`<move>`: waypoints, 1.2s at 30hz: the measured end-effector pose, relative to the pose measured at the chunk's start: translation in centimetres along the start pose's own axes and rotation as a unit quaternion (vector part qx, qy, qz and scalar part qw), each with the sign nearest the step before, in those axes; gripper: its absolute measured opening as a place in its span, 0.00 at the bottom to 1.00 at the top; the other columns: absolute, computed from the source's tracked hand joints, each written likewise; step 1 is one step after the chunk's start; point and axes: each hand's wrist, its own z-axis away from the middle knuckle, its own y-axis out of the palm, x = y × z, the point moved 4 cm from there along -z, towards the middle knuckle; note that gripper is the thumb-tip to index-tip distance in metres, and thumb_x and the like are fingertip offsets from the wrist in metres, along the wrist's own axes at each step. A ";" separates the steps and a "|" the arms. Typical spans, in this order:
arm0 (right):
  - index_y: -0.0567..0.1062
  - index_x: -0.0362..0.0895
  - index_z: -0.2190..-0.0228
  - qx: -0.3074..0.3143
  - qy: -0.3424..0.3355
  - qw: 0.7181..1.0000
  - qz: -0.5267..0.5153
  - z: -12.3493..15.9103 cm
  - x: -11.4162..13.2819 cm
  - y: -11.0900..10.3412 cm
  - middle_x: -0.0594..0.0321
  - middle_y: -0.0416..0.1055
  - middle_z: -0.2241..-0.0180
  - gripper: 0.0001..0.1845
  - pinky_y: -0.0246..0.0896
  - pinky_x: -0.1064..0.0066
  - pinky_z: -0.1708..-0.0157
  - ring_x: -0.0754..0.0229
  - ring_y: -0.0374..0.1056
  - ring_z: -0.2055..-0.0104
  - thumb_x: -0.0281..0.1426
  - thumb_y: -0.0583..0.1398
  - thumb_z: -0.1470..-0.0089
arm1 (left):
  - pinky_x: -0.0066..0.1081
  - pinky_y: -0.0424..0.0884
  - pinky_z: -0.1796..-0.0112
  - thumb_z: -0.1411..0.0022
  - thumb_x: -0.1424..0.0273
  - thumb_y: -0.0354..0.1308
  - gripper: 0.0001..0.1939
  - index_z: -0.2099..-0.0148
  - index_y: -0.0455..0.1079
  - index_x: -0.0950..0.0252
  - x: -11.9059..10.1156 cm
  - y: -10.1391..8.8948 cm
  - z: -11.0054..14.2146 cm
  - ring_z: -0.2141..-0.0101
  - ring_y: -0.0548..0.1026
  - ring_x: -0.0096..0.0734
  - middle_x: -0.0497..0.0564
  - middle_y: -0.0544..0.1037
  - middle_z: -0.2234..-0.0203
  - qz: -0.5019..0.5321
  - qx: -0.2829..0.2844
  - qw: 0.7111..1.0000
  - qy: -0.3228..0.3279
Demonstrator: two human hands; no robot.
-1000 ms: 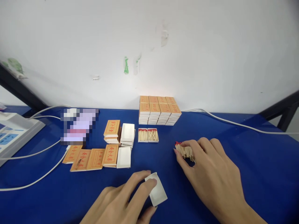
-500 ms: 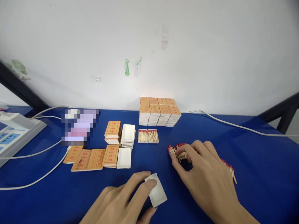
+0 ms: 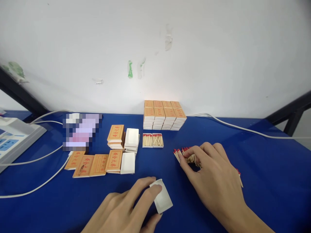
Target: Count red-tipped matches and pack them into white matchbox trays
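At the front of the table, my left hand [image 3: 126, 205] grips a small white matchbox tray [image 3: 163, 199] by its edges, one finger reaching inside it. No matches show in that tray. To the right, my right hand [image 3: 211, 174] is over a loose heap of red-tipped matches [image 3: 182, 151], thumb and index finger closed together on some at its left end. The palm hides most of the heap; a few matches [image 3: 239, 178] stick out past its right side. Two trays filled with matches [image 3: 153, 140] sit side by side beyond my hands.
Orange matchboxes [image 3: 165, 113] are stacked in a block by the wall. Left of centre lie orange covers [image 3: 114, 160] and piled white trays [image 3: 132, 137]. A blurred flat object [image 3: 84, 129], white cables [image 3: 36, 194] and a power strip [image 3: 20, 136] occupy the left.
My right hand has shifted slightly over the matches, and fewer show past its right side. My left hand keeps the tray in nearly the same place. The whole view has moved a little.
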 end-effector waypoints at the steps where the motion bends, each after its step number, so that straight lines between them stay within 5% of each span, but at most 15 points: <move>1: 0.75 0.48 0.71 -0.001 0.003 1.000 -0.008 0.0 0.1 0.0 0.57 0.71 0.69 0.17 0.58 0.60 0.67 0.49 0.63 0.61 0.41 0.62 0.29 | 0.28 0.82 0.75 0.13 0.59 0.40 0.22 0.36 0.71 0.61 0.0 0.0 0.0 0.65 0.89 0.30 0.52 0.86 0.44 0.002 0.000 1.000 0.000; 10: 0.72 0.47 0.72 0.027 -0.024 0.997 -0.072 0.1 1.6 0.7 0.59 0.69 0.67 0.16 0.63 0.57 0.63 0.52 0.62 0.61 0.35 0.65 0.31 | 0.28 0.85 0.71 0.13 0.58 0.41 0.21 0.35 0.71 0.59 0.1 0.3 0.4 0.62 0.89 0.31 0.51 0.85 0.43 -0.002 0.020 1.000 0.000; 19: 0.73 0.48 0.70 0.075 -0.035 0.993 -0.088 -1.3 0.5 0.4 0.59 0.69 0.67 0.15 0.64 0.56 0.64 0.49 0.63 0.60 0.38 0.65 0.31 | 0.27 0.83 0.72 0.12 0.59 0.40 0.22 0.36 0.73 0.59 0.0 -0.3 -0.4 0.60 0.89 0.30 0.50 0.85 0.43 -0.010 0.006 1.000 -0.006; 29: 0.70 0.48 0.69 0.065 -0.064 0.994 -0.064 0.0 1.7 0.6 0.58 0.68 0.66 0.17 0.62 0.53 0.61 0.49 0.62 0.61 0.43 0.64 0.30 | 0.28 0.80 0.76 0.12 0.62 0.37 0.24 0.38 0.75 0.59 0.4 0.6 0.2 0.67 0.88 0.26 0.48 0.85 0.43 -0.003 0.005 1.000 0.017; 36: 0.68 0.48 0.71 0.028 -0.079 0.996 0.002 -0.2 2.4 0.6 0.59 0.65 0.69 0.16 0.59 0.55 0.61 0.50 0.59 0.63 0.36 0.64 0.32 | 0.28 0.80 0.77 0.12 0.62 0.37 0.24 0.39 0.75 0.59 0.1 0.6 -0.1 0.70 0.88 0.25 0.46 0.86 0.44 -0.006 -0.015 1.000 0.017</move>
